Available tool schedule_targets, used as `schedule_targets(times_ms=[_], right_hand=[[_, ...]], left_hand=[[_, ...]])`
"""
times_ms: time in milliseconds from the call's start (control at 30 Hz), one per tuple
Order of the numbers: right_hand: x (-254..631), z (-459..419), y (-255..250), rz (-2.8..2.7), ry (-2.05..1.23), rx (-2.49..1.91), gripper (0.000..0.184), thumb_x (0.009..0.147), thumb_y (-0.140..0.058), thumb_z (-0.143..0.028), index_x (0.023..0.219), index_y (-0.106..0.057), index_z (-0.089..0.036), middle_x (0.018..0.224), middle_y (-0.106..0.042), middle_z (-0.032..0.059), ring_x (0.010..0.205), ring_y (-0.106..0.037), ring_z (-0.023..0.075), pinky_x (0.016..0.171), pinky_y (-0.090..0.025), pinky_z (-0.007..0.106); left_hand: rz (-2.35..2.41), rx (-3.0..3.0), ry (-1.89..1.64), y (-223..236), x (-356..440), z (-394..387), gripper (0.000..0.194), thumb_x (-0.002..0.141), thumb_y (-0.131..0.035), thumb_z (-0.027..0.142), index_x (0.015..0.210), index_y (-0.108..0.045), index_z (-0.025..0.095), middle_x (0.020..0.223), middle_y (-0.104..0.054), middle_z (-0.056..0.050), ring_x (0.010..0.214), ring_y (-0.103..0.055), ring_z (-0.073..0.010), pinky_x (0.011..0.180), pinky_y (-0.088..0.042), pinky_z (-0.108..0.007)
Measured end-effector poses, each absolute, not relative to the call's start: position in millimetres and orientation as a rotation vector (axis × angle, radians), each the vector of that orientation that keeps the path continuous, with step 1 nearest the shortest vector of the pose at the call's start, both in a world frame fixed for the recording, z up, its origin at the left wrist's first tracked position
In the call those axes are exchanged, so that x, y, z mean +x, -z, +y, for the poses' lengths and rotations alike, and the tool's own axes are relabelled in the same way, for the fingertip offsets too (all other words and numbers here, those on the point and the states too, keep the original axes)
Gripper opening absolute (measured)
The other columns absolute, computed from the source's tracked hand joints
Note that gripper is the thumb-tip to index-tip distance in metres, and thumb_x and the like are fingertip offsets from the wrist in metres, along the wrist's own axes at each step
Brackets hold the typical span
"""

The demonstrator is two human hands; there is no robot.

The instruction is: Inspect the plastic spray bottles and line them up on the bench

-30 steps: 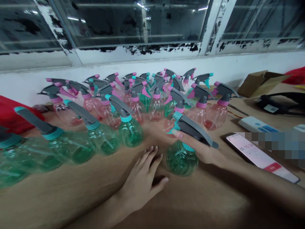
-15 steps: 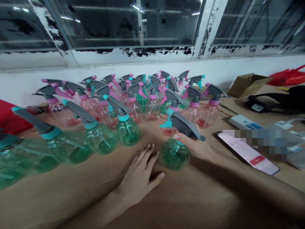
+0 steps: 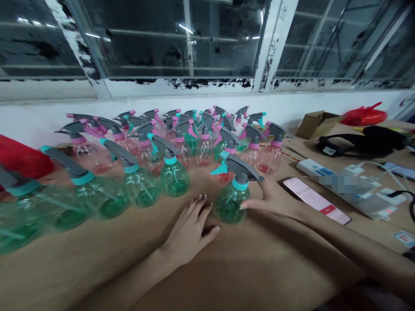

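Observation:
A green spray bottle (image 3: 228,206) with a grey trigger head and turquoise collar stands upright on the table. My right hand (image 3: 275,199) is around its right side, thumb against the front of the body and the other fingers hidden behind it. Just left of this bottle, my left hand (image 3: 191,230) lies palm down on the tabletop with fingers spread, holding nothing. Another green spray bottle (image 3: 175,178) stands beyond the left fingertips, in a row with several more running left. Behind them are pink spray bottles (image 3: 269,157) with pink collars, mixed with some green ones.
On the right lie a phone (image 3: 316,201) with a lit screen and a white power strip (image 3: 340,185) with plugs and cables. Farther back are a black headset (image 3: 359,144), an open cardboard box (image 3: 317,124) and a red bag (image 3: 365,115). Red material (image 3: 22,157) sits at the left.
My right hand has shifted from the bottle's neck and trigger head down to its body. The view has tilted up and turned right. The left hand stays flat on the table.

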State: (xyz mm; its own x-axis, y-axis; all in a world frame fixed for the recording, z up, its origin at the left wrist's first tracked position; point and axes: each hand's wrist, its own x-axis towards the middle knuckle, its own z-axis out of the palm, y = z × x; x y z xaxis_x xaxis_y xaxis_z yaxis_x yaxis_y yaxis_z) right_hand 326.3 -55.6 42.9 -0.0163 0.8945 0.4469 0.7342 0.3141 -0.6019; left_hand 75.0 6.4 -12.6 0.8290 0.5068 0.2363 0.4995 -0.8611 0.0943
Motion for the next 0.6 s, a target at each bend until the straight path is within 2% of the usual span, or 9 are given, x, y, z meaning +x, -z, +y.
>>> schedule_targets(times_ms=[100, 233, 333, 433, 500, 600], right_hand=[[319.7, -67.9, -39.7, -1.895, -0.086, -1.584, 0.064, 0.064, -0.072, -0.054, 0.116, -0.053, -0.021, 0.113, -0.063, 0.0143, 0.103, -0.059, 0.037, 0.086, -0.045, 0.057], [305.6, -67.6, -43.9, -1.894, -0.057, -1.636, 0.054, 0.07, -0.066, -0.056, 0.109, -0.055, -0.02, 0.11, -0.064, 0.0155, 0.102, -0.06, 0.035, 0.086, -0.046, 0.054], [293.9, -57.1, -48.8, -1.869, -0.069, -1.599, 0.057, 0.073, -0.063, -0.057, 0.115, -0.051, -0.02, 0.114, -0.063, 0.0145, 0.106, -0.059, 0.0336, 0.088, -0.045, 0.052], [281.4, -40.8, -49.2, -1.82, -0.117, -1.605, 0.059, 0.074, -0.061, -0.059, 0.117, -0.049, -0.02, 0.112, -0.064, 0.0139, 0.101, -0.061, 0.0321, 0.083, -0.048, 0.048], [273.6, -27.6, -46.8, -1.8, -0.148, -1.616, 0.06, 0.075, -0.06, -0.06, 0.117, -0.05, -0.018, 0.107, -0.065, 0.0147, 0.097, -0.062, 0.0315, 0.08, -0.048, 0.046], [265.3, -7.1, -42.6, -1.784, -0.147, -1.617, 0.067, 0.075, -0.06, -0.059, 0.122, -0.047, -0.013, 0.111, -0.063, 0.0178, 0.1, -0.061, 0.0331, 0.082, -0.047, 0.047]], left_hand=[[0.814, 3.001, -0.397, 12.3, 75.4, 4.6, 0.053, 0.092, -0.047, 0.045, 0.13, -0.046, 0.009, 0.141, -0.041, -0.017, 0.132, -0.034, -0.0311, 0.104, -0.033, -0.047], [0.848, 3.013, -0.433, 10.9, 71.0, -2.3, 0.05, 0.094, -0.044, 0.043, 0.128, -0.048, 0.007, 0.139, -0.044, -0.018, 0.13, -0.037, -0.031, 0.102, -0.035, -0.048], [0.908, 2.996, -0.467, 11.5, 61.5, -8.2, 0.049, 0.094, -0.042, 0.043, 0.127, -0.048, 0.008, 0.137, -0.046, -0.018, 0.127, -0.041, -0.031, 0.099, -0.039, -0.048], [0.999, 2.975, -0.509, 13.3, 51.9, -12.2, 0.047, 0.094, -0.042, 0.042, 0.127, -0.048, 0.009, 0.135, -0.048, -0.018, 0.125, -0.044, -0.0306, 0.097, -0.04, -0.047], [1.03, 2.971, -0.532, 14.4, 48.4, -13.5, 0.045, 0.094, -0.042, 0.04, 0.125, -0.049, 0.009, 0.133, -0.05, -0.018, 0.123, -0.045, -0.0308, 0.097, -0.041, -0.047], [1.037, 2.98, -0.542, 15.1, 48.2, -14.2, 0.043, 0.094, -0.042, 0.039, 0.123, -0.051, 0.008, 0.131, -0.051, -0.018, 0.122, -0.046, -0.0313, 0.095, -0.042, -0.048]])
